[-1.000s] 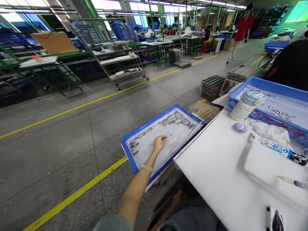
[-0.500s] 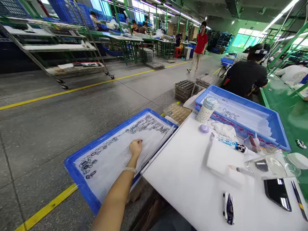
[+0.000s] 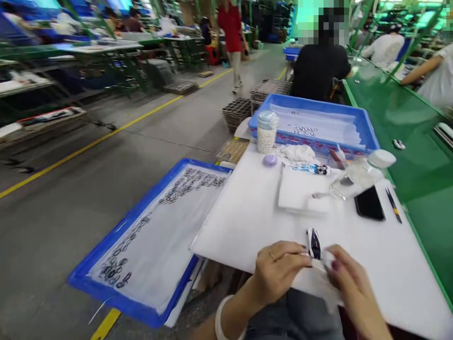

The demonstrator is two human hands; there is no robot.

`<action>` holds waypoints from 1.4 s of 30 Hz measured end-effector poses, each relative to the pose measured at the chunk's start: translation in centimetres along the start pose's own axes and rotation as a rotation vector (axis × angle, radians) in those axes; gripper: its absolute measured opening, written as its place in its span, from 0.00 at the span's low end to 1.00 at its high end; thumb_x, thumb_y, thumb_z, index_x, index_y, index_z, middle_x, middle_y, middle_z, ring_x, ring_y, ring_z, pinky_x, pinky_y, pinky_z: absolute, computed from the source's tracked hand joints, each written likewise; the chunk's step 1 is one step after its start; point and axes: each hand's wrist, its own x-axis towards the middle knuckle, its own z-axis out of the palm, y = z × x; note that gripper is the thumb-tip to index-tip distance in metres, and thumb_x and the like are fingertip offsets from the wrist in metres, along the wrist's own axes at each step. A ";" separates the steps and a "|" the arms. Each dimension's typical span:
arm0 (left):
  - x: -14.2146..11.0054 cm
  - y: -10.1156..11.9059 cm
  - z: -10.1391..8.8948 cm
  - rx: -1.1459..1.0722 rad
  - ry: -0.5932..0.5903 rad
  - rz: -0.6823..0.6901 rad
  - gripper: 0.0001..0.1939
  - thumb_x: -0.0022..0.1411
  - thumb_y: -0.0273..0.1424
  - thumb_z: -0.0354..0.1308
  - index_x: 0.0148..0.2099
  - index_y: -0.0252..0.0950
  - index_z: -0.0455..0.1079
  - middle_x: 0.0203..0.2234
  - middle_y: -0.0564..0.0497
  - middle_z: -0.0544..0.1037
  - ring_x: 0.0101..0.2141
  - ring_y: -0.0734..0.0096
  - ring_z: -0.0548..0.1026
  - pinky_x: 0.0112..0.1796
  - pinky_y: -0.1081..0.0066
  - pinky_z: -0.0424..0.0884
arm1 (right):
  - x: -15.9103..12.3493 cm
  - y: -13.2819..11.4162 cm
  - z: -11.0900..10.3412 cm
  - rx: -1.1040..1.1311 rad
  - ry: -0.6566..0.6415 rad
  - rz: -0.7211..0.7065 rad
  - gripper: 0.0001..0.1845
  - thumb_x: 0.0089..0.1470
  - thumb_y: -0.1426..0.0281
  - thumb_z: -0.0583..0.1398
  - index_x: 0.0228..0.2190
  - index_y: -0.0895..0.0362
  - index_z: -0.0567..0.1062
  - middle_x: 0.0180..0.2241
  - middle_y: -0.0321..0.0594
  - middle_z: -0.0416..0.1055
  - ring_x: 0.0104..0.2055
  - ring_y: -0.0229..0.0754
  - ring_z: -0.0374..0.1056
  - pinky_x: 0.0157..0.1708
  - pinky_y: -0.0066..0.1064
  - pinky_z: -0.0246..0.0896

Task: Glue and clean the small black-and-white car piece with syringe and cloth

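Note:
My left hand (image 3: pixel 279 274), with a ring and a white bangle, and my right hand (image 3: pixel 354 288) meet over the near edge of the white table (image 3: pixel 240 222). Together they pinch a soft white wipe (image 3: pixel 318 278). A small white and dark blue piece (image 3: pixel 313 243) stands up out of the wipe, its lower part hidden. To the left lies a blue tray (image 3: pixel 125 220) lined with a white sheet, and a long trail of small dark metal loops (image 3: pixel 177 193) runs across it. Neither hand touches that tray.
On the table are a dotted bottle (image 3: pixel 267 132), a lilac compact (image 3: pixel 270 160), a glue tube (image 3: pixel 309 168), a white pad (image 3: pixel 295 189), a glass bottle (image 3: pixel 357 177) and a black phone (image 3: pixel 369 203). Behind stands a second blue tray (image 3: pixel 311 99). A seated co-worker (image 3: pixel 318 71) faces a green bench (image 3: pixel 417 160).
My left hand has left the sheet in the tray and come to the table's near edge. The blue and white piece is off the tabletop, between both hands, and the view has turned right.

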 end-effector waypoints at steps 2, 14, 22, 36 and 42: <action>-0.3 1.0 1.8 -0.115 -0.092 0.039 0.10 0.61 0.20 0.61 0.44 0.35 0.77 0.36 0.46 0.82 0.37 0.69 0.81 0.40 0.74 0.79 | -0.3 0.8 1.5 0.234 -0.034 0.110 0.24 0.59 0.49 0.57 0.28 0.57 0.67 0.21 0.31 0.56 0.22 0.32 0.50 0.21 0.24 0.48; -2.2 1.8 4.2 -0.674 -0.129 -0.634 0.09 0.58 0.29 0.66 0.42 0.45 0.81 0.28 0.51 0.73 0.27 0.76 0.68 0.28 0.76 0.67 | -2.1 2.9 2.1 0.768 -0.075 0.205 0.21 0.58 0.53 0.61 0.28 0.57 0.66 0.20 0.28 0.52 0.20 0.28 0.41 0.20 0.22 0.38; -2.2 1.7 4.7 -1.124 -0.059 -0.945 0.08 0.53 0.36 0.71 0.36 0.40 0.82 0.28 0.50 0.78 0.28 0.78 0.75 0.33 0.79 0.73 | -3.2 2.8 0.9 0.481 0.192 0.097 0.18 0.54 0.57 0.65 0.27 0.57 0.68 0.19 0.31 0.60 0.19 0.30 0.51 0.17 0.22 0.45; -3.2 1.4 4.7 -1.139 0.028 -1.170 0.14 0.42 0.38 0.77 0.30 0.38 0.80 0.22 0.53 0.80 0.22 0.78 0.75 0.27 0.79 0.74 | -2.0 2.4 0.8 -0.366 0.437 -0.771 0.12 0.57 0.78 0.59 0.41 0.55 0.79 0.33 0.42 0.73 0.28 0.35 0.70 0.24 0.24 0.67; -3.1 1.6 5.0 -1.140 0.076 -1.148 0.10 0.43 0.34 0.77 0.29 0.40 0.80 0.24 0.54 0.82 0.25 0.80 0.78 0.31 0.83 0.74 | -3.0 2.4 0.1 -0.576 0.341 -0.785 0.07 0.57 0.76 0.60 0.37 0.58 0.78 0.32 0.42 0.71 0.26 0.33 0.67 0.24 0.25 0.64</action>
